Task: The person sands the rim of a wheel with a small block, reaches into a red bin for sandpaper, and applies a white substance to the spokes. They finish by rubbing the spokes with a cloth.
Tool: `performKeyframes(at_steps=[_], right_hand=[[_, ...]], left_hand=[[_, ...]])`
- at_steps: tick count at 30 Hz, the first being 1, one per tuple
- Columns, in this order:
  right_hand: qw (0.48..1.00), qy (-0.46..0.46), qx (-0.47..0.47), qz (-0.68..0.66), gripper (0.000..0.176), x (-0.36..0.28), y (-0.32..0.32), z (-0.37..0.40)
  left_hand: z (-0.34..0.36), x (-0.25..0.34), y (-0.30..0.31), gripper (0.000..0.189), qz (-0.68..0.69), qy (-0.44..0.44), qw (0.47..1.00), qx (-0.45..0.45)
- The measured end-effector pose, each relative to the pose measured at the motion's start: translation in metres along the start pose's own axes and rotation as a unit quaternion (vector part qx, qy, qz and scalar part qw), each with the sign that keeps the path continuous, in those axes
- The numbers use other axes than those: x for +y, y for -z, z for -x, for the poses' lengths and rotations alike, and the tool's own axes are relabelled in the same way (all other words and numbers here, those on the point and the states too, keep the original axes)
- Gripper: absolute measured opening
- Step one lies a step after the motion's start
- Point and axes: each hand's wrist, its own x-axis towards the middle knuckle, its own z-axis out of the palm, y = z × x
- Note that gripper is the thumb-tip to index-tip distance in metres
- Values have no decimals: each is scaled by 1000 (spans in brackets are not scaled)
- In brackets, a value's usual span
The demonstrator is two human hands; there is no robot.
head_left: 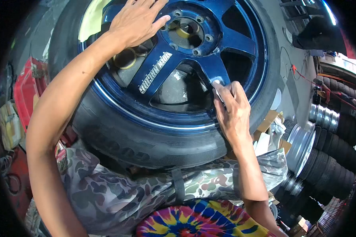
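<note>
Pinching a pale piece [216,83] at a blue rim [182,56]

We have the right hand [233,108] at the rim's near-right spoke [214,70], closed in a narrow pinch on the pale piece. It's small and mostly hidden by that hand, so we cannot tell what it is; its tip is at the spoke's surface. Left hand [140,19]: laid over the rim between its left edge and the hub [189,48], loosely spread rather than gripping, partly cut off at the top. Rim sits inside a tire [106,138], outer face up. We read RACING on the decal [156,73], near-left spoke. Yellow-green sheet [91,21] lies over the rim's far-left edge. Yellowish ring [132,64] shows through the gap below the left hand. Camo cloth [118,193] lies by the tire's near edge. Well off right, we get a silver rim [303,144] and stacked tires [330,164]; off left, a red case [27,91].
</note>
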Motion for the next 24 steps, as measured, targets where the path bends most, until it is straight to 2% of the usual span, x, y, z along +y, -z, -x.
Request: performKeyframes(at_steps=[3, 6, 8, 13, 16, 22, 24], right_hand=[[1000, -11, -10, -2, 49, 3, -3, 9], [1000, -21, -20, -7, 50, 1, 1, 14], [1000, 2, 1, 2, 51, 1, -5, 6], [999, -9, -32, 4, 52, 2, -2, 14], [1000, 4, -6, 9, 52, 0, -2, 8], [1000, -15, -27, 4, 51, 2, -1, 13], [1000, -6, -1, 5, 51, 1, -5, 5]], left_hand=[[1, -5, -4, 55, -3, -21, 1000, 9], [2, -2, -5, 55, 0, -1, 1000, 19], [0, -4, -3, 55, -4, -11, 1000, 12], [1, -4, -4, 55, 3, -11, 1000, 8], [1, -3, -3, 55, 6, -12, 1000, 16], [1, -3, -3, 55, 7, -2, 1000, -1], [0, -2, -1, 55, 7, -5, 1000, -2]])
